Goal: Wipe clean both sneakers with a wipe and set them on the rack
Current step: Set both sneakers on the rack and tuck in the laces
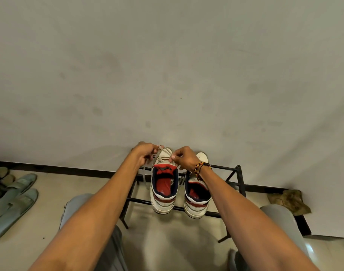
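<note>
Two sneakers [163, 184] stand side by side on the black rack [233, 180], heels toward me and toes toward the wall [167, 65]. Both are white with red and dark blue lining. I work on the left sneaker, and the right sneaker [196, 196] sits just beside it, partly under my right wrist.

My left hand [144, 154] is at the far left of the left sneaker, fingers curled, pinching one end of the lace [163, 148]. My right hand [183, 158] is at the far right of the same shoe, and its thumb and fingers pinch the other part of the lace above the tongue. One loop of lace rises between my two hands. Another loose end hangs down on the left side of the shoe, past the rack bar.

On my right wrist is a bead bracelet [201, 167] in black, red and yellow.

My knees in grey trousers [79, 208] are near, at left and right of the rack. On the floor [167, 241] at the far left lie two grey-green slippers [14, 200], and beyond them some darker shoes which I cannot see well. At the right, against the wall, lies a crumpled brownish cloth [290, 200]. Whether it is the wipe I cannot tell
</note>
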